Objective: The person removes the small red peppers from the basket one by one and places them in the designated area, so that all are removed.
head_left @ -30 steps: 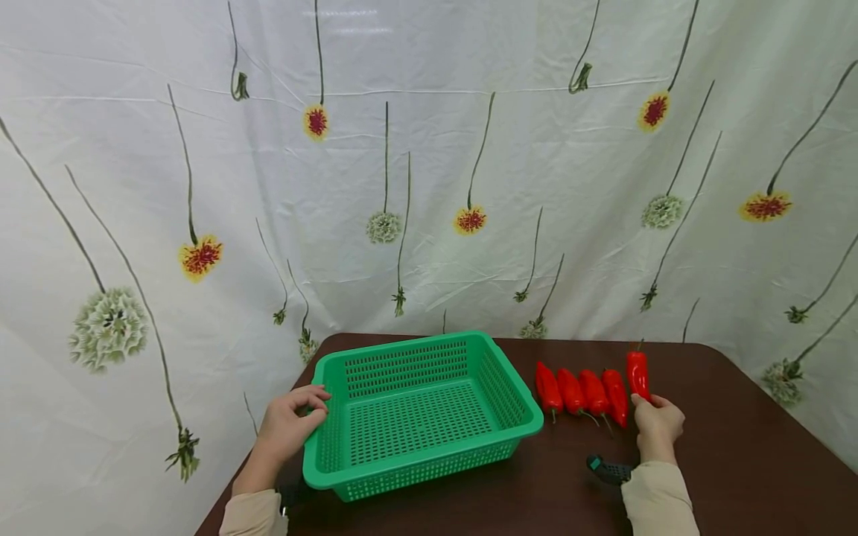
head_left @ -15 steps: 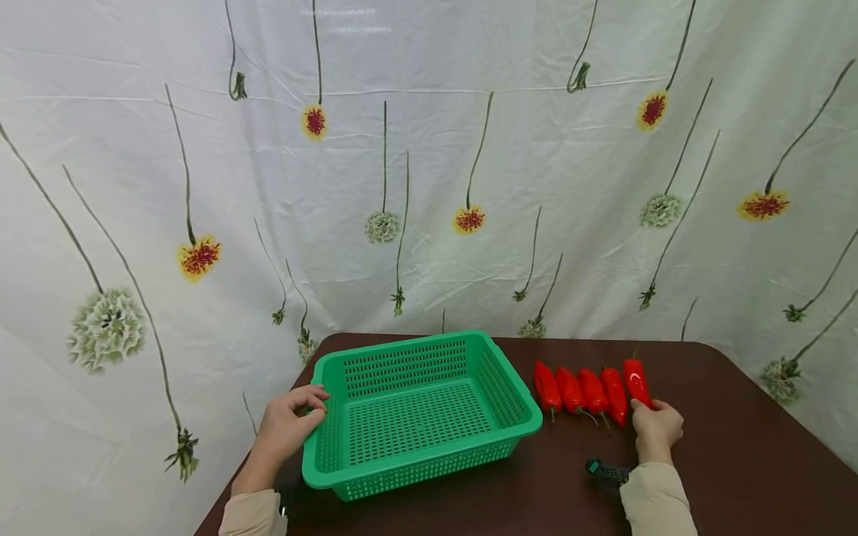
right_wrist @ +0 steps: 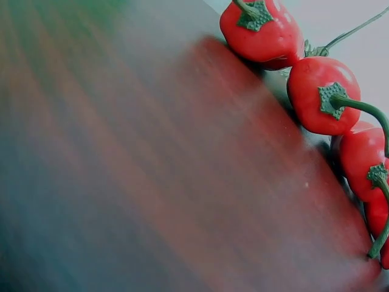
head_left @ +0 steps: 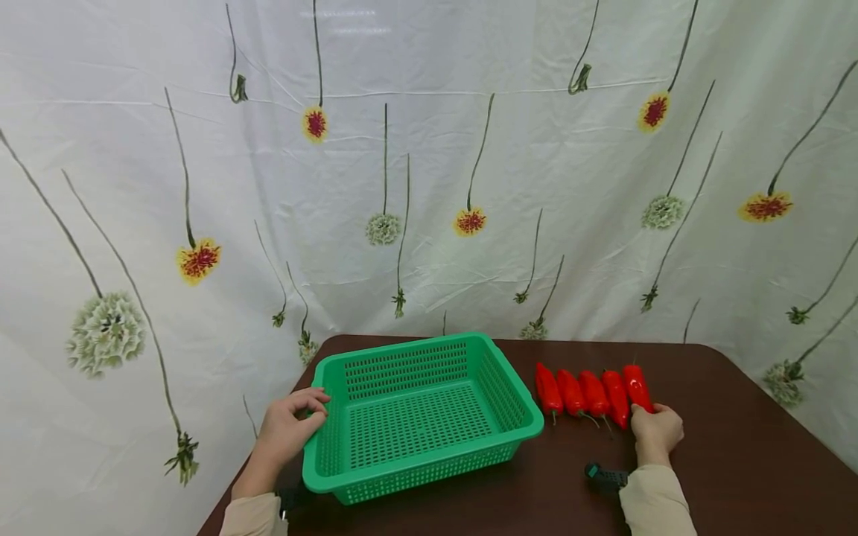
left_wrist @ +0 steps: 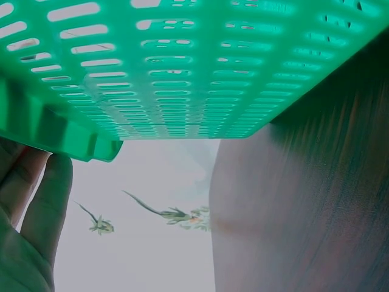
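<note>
At the basket's left end, my left hand (head_left: 284, 432) grips the rim of the green plastic basket (head_left: 429, 473), thumb and fingers curved at the edge. From below, the left wrist view shows fingers (left_wrist: 48, 204) against the underside of that rim and the slotted basket wall (left_wrist: 176, 79). My right hand (head_left: 657, 432) pinches the lower end of a red pepper (head_left: 636, 385), its stem pointing away. That pepper lies close beside a row of several red peppers (head_left: 593, 392). The right wrist view shows the stem ends of row peppers (right_wrist: 322, 94), but not the hand.
A dark brown table (head_left: 536, 499) carries everything. Behind it hangs a white cloth (head_left: 429, 246) printed with flowers. A black wrist strap with a camera (head_left: 603, 475) juts out left of my right sleeve (head_left: 657, 499). The basket stands left of the peppers.
My right hand has brought its pepper slightly down and left, to the right end of the row. My left hand and the basket have stayed in place.
</note>
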`<action>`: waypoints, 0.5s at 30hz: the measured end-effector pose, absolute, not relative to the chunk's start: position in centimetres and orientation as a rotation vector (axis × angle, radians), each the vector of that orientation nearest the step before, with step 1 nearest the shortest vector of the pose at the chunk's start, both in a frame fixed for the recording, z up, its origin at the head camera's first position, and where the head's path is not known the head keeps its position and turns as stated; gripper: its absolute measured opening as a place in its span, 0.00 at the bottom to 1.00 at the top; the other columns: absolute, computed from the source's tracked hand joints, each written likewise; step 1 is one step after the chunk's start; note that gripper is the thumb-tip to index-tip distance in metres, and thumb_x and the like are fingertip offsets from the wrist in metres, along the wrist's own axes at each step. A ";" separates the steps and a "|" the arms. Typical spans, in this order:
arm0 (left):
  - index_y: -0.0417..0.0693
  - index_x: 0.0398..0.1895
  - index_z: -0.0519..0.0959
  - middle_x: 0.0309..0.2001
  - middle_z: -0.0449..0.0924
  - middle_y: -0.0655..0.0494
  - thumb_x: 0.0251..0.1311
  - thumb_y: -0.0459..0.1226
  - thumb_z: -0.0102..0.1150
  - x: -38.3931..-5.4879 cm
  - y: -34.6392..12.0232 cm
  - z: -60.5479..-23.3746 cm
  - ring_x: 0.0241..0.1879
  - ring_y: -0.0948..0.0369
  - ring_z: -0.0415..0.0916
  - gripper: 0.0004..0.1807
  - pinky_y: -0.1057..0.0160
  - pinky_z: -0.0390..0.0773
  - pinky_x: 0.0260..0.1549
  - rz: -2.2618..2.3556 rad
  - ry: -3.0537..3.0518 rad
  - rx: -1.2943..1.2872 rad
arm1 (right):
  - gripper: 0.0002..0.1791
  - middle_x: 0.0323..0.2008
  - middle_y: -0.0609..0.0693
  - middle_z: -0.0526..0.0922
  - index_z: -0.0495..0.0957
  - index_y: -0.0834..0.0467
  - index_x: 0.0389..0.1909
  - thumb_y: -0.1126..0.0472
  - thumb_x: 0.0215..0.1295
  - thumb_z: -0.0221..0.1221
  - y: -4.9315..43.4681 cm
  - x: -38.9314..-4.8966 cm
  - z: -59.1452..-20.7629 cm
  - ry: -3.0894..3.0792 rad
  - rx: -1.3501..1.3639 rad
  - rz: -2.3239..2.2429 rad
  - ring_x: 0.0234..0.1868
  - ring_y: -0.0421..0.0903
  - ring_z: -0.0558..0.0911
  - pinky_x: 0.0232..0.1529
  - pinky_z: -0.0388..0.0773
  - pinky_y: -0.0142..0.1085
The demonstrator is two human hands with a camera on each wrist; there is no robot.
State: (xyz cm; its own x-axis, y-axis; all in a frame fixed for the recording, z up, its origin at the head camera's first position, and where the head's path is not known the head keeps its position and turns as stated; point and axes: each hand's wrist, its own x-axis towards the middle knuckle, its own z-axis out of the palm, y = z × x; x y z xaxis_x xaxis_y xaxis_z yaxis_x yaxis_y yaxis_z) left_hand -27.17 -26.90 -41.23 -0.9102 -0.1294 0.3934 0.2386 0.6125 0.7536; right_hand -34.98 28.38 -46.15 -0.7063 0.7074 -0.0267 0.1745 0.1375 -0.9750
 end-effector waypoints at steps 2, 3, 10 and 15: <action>0.42 0.26 0.86 0.51 0.85 0.47 0.58 0.26 0.58 -27.3 -26.8 -41.1 0.61 0.45 0.77 0.09 0.69 0.79 0.47 -1.219 -2.430 -0.089 | 0.27 0.62 0.77 0.66 0.67 0.78 0.61 0.64 0.66 0.55 28.5 -34.9 -46.1 -2.000 -0.844 1.565 0.68 0.71 0.59 0.69 0.59 0.59; 0.42 0.26 0.86 0.51 0.85 0.47 0.58 0.26 0.58 -27.3 -26.8 -41.1 0.61 0.45 0.77 0.09 0.71 0.79 0.47 -1.217 -2.431 -0.088 | 0.27 0.62 0.77 0.67 0.68 0.78 0.61 0.64 0.66 0.55 28.6 -34.9 -46.1 -2.012 -0.844 1.552 0.68 0.72 0.60 0.69 0.59 0.59; 0.42 0.26 0.86 0.52 0.85 0.46 0.58 0.27 0.59 -27.4 -26.8 -40.9 0.61 0.47 0.77 0.08 0.71 0.78 0.48 -1.226 -2.429 -0.073 | 0.27 0.58 0.77 0.69 0.68 0.78 0.59 0.62 0.66 0.54 28.7 -34.7 -45.7 -2.086 -0.804 1.497 0.64 0.73 0.62 0.68 0.59 0.60; 0.43 0.26 0.86 0.52 0.85 0.47 0.58 0.27 0.60 -27.3 -26.9 -41.2 0.59 0.54 0.79 0.08 0.70 0.79 0.47 -1.229 -2.437 -0.072 | 0.27 0.61 0.78 0.66 0.67 0.80 0.59 0.65 0.65 0.54 28.7 -34.4 -46.0 -2.078 -0.806 1.541 0.65 0.74 0.61 0.68 0.60 0.61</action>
